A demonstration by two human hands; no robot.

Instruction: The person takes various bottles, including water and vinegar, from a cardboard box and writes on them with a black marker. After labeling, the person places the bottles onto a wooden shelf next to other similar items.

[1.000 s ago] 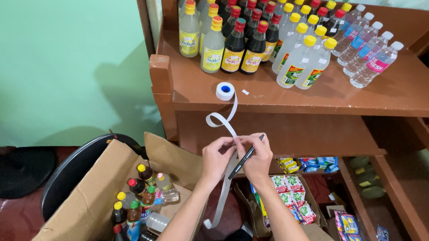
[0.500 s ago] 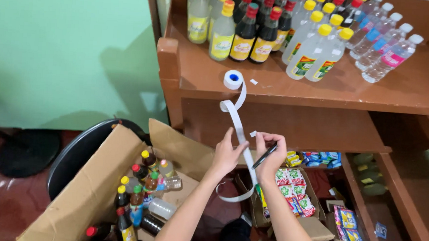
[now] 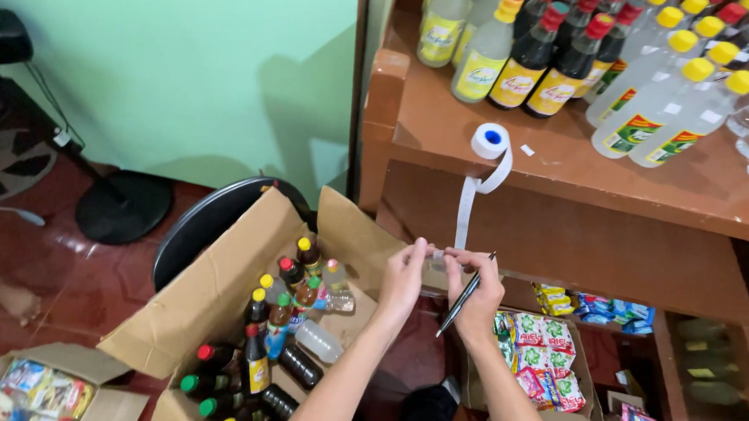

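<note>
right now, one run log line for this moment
left hand: pinching label strip | right hand: strip plus pen | roll: on shelf

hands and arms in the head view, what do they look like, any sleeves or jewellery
Both forearms come up from the bottom edge, bare to where the frame cuts them off: no sleeves, watch, bracelet or gloves show. The left hand and right hand are bare, with no rings visible and short nails, as far as can be told. A bit of purple cloth shows at the bottom edge between the arms.
</note>
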